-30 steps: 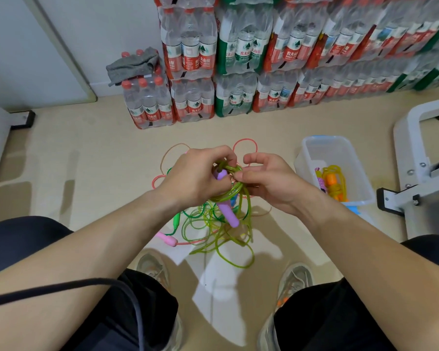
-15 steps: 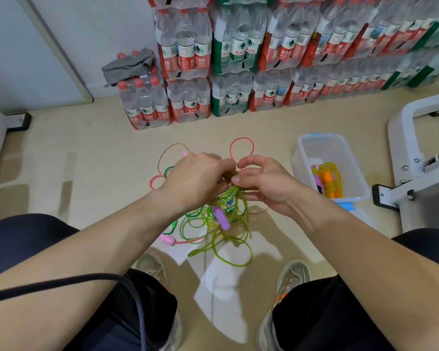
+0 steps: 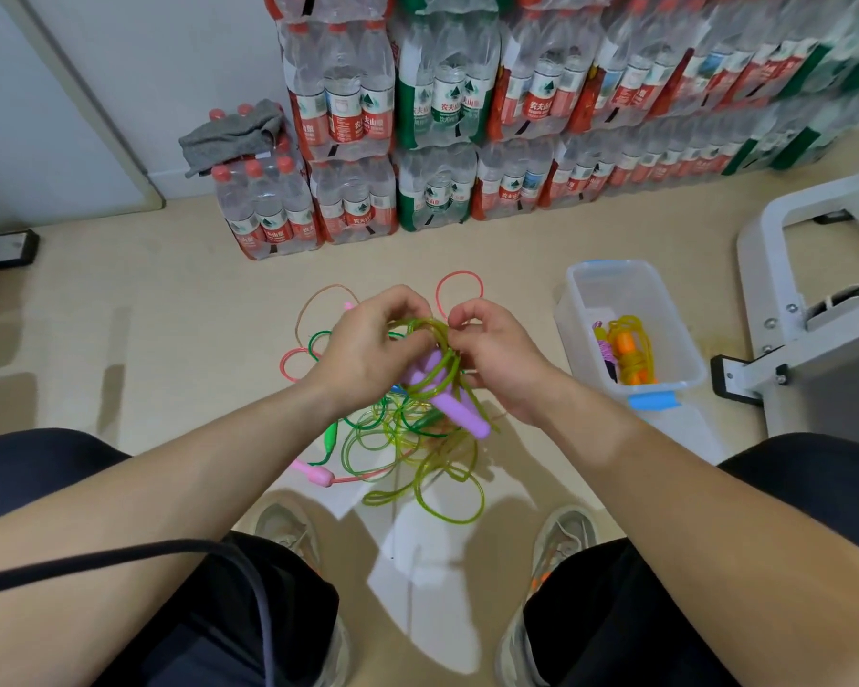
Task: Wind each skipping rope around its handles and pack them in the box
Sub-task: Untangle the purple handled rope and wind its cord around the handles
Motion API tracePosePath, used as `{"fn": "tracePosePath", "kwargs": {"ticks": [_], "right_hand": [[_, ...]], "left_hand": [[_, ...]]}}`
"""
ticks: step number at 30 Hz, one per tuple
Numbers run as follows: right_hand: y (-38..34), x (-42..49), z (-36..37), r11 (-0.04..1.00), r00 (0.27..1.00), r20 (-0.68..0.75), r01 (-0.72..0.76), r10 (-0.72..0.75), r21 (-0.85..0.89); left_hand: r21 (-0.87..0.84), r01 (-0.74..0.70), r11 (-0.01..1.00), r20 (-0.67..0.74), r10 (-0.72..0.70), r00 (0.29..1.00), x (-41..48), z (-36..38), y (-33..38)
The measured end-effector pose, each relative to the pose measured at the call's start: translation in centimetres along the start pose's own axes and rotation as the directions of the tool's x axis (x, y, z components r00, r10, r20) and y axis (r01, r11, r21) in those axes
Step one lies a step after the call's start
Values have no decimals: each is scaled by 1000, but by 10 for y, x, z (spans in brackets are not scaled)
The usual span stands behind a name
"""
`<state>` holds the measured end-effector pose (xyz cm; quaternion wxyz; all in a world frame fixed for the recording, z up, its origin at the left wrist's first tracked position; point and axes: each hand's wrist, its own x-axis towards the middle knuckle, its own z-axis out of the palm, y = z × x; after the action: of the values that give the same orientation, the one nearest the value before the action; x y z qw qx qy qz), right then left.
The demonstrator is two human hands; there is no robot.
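Left hand: the left hand [image 3: 368, 349] was curled round the top of the purple handles [image 3: 459, 414], at mid-frame.
Right hand: the right hand [image 3: 497, 359] pinched the lime-green rope [image 3: 420, 329] just beside the left.
Rope: several loops lay round the two handles; the rest hung in loose coils to the floor.
Floor ropes: under the hands lay a pink rope [image 3: 318, 476] and a dark green rope [image 3: 331, 433], tangled together.
Box: one clear plastic box [image 3: 574, 314] stood on the floor at right; inside lay one wound yellow rope with orange handles [image 3: 628, 349] and a purplish bundle, unclear.
Feet: two grey shoes [image 3: 286, 533], lower centre.
Surface: beige floor [image 3: 120, 314].
Room: a white wall at upper left; shrink-wrapped bottled-water packs [image 3: 343, 116] were stacked along it, with one grey cloth [image 3: 234, 136] on a low pack. A white metal frame [image 3: 814, 290] stood at the right edge.
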<state>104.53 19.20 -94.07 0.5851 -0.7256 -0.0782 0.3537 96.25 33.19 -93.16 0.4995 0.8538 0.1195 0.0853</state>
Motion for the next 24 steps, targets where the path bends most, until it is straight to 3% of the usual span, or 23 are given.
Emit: {"fn": "tracePosePath", "kwargs": {"ticks": [2, 4, 5, 7, 10, 13, 15, 17, 21, 23, 24], "right_hand": [[6, -2, 10, 998, 1000, 17, 14, -13, -59], [15, -5, 18, 995, 999, 39, 11, -7, -98], [18, -6, 20, 994, 999, 35, 2, 2, -107], [23, -9, 25, 996, 999, 23, -44, 46, -79], [23, -12, 28, 994, 994, -3, -108, 108, -34], [28, -13, 32, 991, 983, -126, -133, 131, -4], [31, -18, 34, 994, 974, -208, -100, 90, -38], [31, -22, 32, 986, 966, -248, 31, -71, -163], [23, -25, 21, 869, 893, -221, 281, -392, -407], [22, -19, 18, 839, 888, -192, 296, -418, -456], [20, -18, 18, 831, 892, -179, 291, -414, -474]], "left_hand": [[380, -116, 918, 135, 69, 988, 1, -3, -10], [717, -284, 637, 249, 146, 957, 3, -6, -16], [781, -348, 518, 284, 202, 937, 4, -7, -15], [795, -458, 399, 362, 294, 884, 6, -8, -8], [680, -559, 475, 472, 301, 829, 12, -10, -11], [621, -545, 563, 454, 309, 836, 8, -4, -10], [615, -492, 616, 351, 345, 870, 2, 2, -9], [562, -357, 746, 180, 310, 933, -2, 6, -4], [295, -35, 955, -140, 80, 987, 0, 12, 2], [218, 30, 976, -182, 10, 983, 3, 12, 8], [304, -11, 953, -150, 59, 987, 6, 10, 9]]}}
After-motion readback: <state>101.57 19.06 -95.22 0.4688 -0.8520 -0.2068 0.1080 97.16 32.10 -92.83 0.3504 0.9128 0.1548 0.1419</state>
